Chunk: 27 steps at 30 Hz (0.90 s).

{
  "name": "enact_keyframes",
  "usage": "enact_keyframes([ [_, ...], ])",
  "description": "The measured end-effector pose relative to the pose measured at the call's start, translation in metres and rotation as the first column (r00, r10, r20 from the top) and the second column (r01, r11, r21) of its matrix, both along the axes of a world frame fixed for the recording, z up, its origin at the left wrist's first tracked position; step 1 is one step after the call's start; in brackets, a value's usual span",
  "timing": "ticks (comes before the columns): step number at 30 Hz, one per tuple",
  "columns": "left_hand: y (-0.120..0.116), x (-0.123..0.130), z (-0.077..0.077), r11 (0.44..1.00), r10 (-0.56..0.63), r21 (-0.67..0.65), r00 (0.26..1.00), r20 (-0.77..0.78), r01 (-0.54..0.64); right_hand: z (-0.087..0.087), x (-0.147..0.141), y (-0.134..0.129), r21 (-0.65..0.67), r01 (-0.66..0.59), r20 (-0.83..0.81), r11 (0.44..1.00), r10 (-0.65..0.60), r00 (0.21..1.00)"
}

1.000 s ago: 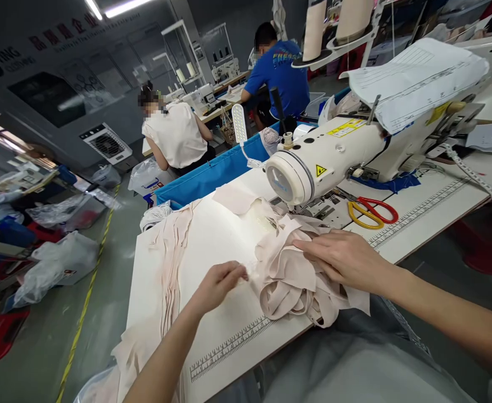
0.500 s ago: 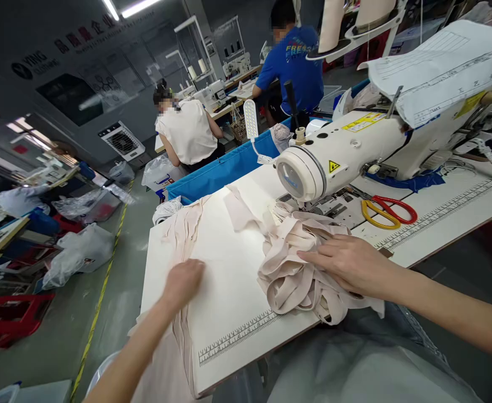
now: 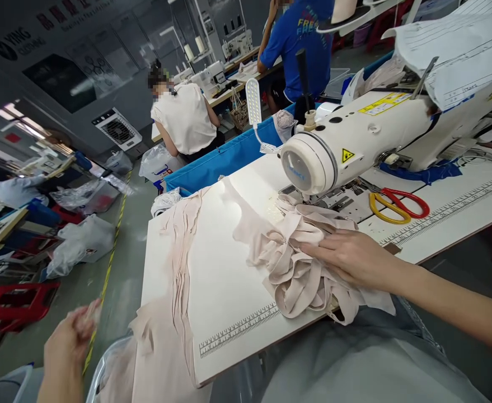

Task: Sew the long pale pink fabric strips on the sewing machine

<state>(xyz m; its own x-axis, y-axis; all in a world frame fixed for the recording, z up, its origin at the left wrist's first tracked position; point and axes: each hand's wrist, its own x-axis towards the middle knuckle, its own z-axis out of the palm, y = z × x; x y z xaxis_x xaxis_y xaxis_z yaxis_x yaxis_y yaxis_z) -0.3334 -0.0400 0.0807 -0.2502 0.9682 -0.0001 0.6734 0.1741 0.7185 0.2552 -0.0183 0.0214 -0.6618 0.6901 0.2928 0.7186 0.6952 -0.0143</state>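
My left hand [image 3: 71, 338] is off the table's left side, closed around a small bit of pale fabric, slightly blurred. My right hand [image 3: 348, 254] lies on a tangled heap of beige fabric strips [image 3: 298, 280] at the front of the sewing machine [image 3: 313, 162]; its fingers rest together on the cloth, fingertips partly among the folds. Long pleated beige pieces [image 3: 182, 268] lie along the table's left side and hang over the front edge. A flat pale piece [image 3: 239, 215] runs from the heap toward the back.
Red and yellow scissors [image 3: 399, 205] lie right of the machine head. A blue cloth trough [image 3: 220, 162] runs behind the white table [image 3: 229, 296]. Two people sit at machines beyond it. Plastic bins and a red stool [image 3: 17, 305] stand on the floor at left.
My left hand has moved left and down, from over the pleated pieces to beyond the table's edge. The right hand stays on the heap. The view has shifted slightly.
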Motion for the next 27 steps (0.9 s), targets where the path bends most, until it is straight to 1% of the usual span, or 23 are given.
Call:
enact_keyframes([
  [1, 0.007, 0.009, -0.006, 0.994, 0.058, 0.091, 0.997, 0.049, -0.063, 0.003, -0.004, 0.0, -0.002, -0.013, -0.003, 1.0, 0.013, 1.0],
  [2, 0.015, 0.021, -0.009, 0.966, 0.12, 0.214, 0.985, 0.127, -0.145, 0.005, -0.007, 0.0, -0.001, -0.026, -0.002, 1.0, 0.026, 1.0],
  [3, 0.023, 0.038, -0.009, 0.926, 0.141, 0.316, 0.965, 0.222, -0.208, 0.006, -0.009, -0.001, -0.002, -0.034, 0.006, 0.999, 0.034, 0.999],
  [4, 0.03, 0.058, -0.008, 0.9, 0.11, 0.371, 0.945, 0.309, -0.227, 0.006, -0.009, -0.002, -0.003, -0.037, 0.017, 0.999, 0.037, 0.999],
  [5, 0.035, 0.082, -0.006, 0.896, 0.062, 0.386, 0.923, 0.379, -0.219, 0.006, -0.009, -0.004, -0.002, -0.035, 0.025, 0.999, 0.035, 0.999],
  [6, 0.039, 0.108, -0.003, 0.914, -0.011, 0.372, 0.903, 0.429, -0.165, 0.005, -0.009, -0.006, 0.0, -0.029, 0.034, 1.0, 0.029, 0.999],
  [7, 0.042, 0.135, -0.002, 0.935, -0.098, 0.346, 0.888, 0.449, -0.072, 0.004, -0.008, -0.007, 0.002, -0.02, 0.041, 1.0, 0.02, 0.999],
  [8, 0.042, 0.163, -0.002, 0.95, -0.21, 0.302, 0.878, 0.43, 0.079, 0.004, -0.008, -0.009, 0.004, -0.013, 0.045, 1.0, 0.013, 0.999],
  [9, 0.04, 0.19, -0.004, 0.934, -0.349, 0.218, 0.857, 0.379, 0.284, 0.003, -0.008, -0.01, 0.007, -0.008, 0.046, 1.0, 0.008, 0.999],
  [10, 0.038, 0.215, -0.008, 0.909, -0.417, 0.148, 0.835, 0.359, 0.39, 0.004, -0.008, -0.011, 0.01, -0.006, 0.047, 1.0, 0.006, 0.999],
  [12, 0.03, 0.26, -0.021, 0.843, -0.526, 0.067, 0.793, 0.308, 0.533, 0.005, -0.009, -0.013, 0.019, -0.001, 0.046, 1.0, 0.0, 0.999],
  [13, 0.026, 0.277, -0.029, 0.794, -0.598, 0.019, 0.776, 0.2, 0.607, 0.006, -0.01, -0.014, 0.025, 0.002, 0.046, 1.0, -0.003, 0.999],
  [15, 0.021, 0.302, -0.043, 0.724, -0.688, -0.097, 0.724, -0.036, 0.683, 0.008, -0.012, -0.015, 0.032, 0.005, 0.047, 0.999, -0.007, 0.999],
  [16, 0.02, 0.31, -0.049, 0.704, -0.711, -0.15, 0.689, -0.143, 0.695, 0.009, -0.013, -0.015, 0.031, 0.004, 0.047, 1.0, -0.005, 0.999],
  [17, 0.021, 0.314, -0.054, 0.697, -0.716, -0.187, 0.663, -0.219, 0.692, 0.009, -0.014, -0.015, 0.029, 0.002, 0.045, 1.0, -0.003, 0.999],
  [19, 0.024, 0.314, -0.057, 0.705, -0.706, -0.212, 0.642, -0.299, 0.677, 0.01, -0.014, -0.014, 0.023, -0.006, 0.038, 1.0, 0.005, 0.999],
  [21, 0.027, 0.306, -0.054, 0.712, -0.698, -0.204, 0.646, -0.308, 0.672, 0.01, -0.014, -0.013, 0.018, -0.012, 0.029, 1.0, 0.012, 1.0],
  [25, 0.027, 0.285, -0.037, 0.69, -0.722, -0.203, 0.637, -0.27, 0.695, 0.008, -0.017, -0.012, 0.012, -0.029, 0.001, 1.0, 0.029, 1.0],
  [27, 0.025, 0.279, -0.03, 0.697, -0.715, -0.155, 0.664, -0.218, 0.7, 0.008, -0.022, -0.012, 0.004, -0.044, -0.021, 0.999, 0.044, 0.999],
])
